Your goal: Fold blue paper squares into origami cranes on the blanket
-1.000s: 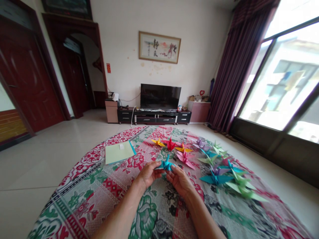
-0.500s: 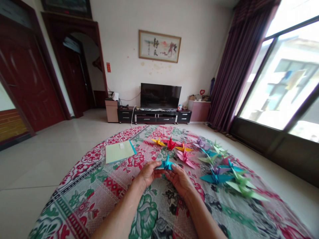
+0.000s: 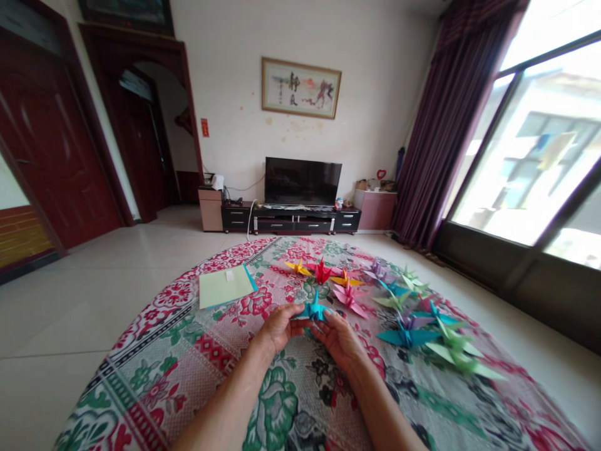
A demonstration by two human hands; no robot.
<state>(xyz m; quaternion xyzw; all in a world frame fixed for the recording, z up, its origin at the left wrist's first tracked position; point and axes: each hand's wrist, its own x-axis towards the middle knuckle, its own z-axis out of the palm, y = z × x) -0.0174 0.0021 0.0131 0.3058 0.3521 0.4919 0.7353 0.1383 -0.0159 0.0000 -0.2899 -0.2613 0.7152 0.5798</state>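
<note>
A teal paper crane [image 3: 313, 309] is held just above the flowered cloth [image 3: 188, 369] between both my hands. My left hand [image 3: 280, 327] pinches its left wing and my right hand [image 3: 339, 338] pinches its right side, fingers closed on the paper. Several finished paper cranes lie on the cloth beyond and to the right: a yellow one [image 3: 297, 268], a red one [image 3: 322, 272], a pink one [image 3: 349, 297], a teal one [image 3: 406, 337] and a light green one [image 3: 462, 357].
A stack of paper sheets [image 3: 224, 285], pale green on top, lies on the cloth at the left. Tiled floor [image 3: 84, 300] surrounds the cloth. A TV [image 3: 303, 181] on a low cabinet stands at the far wall; a large window [image 3: 535, 163] fills the right.
</note>
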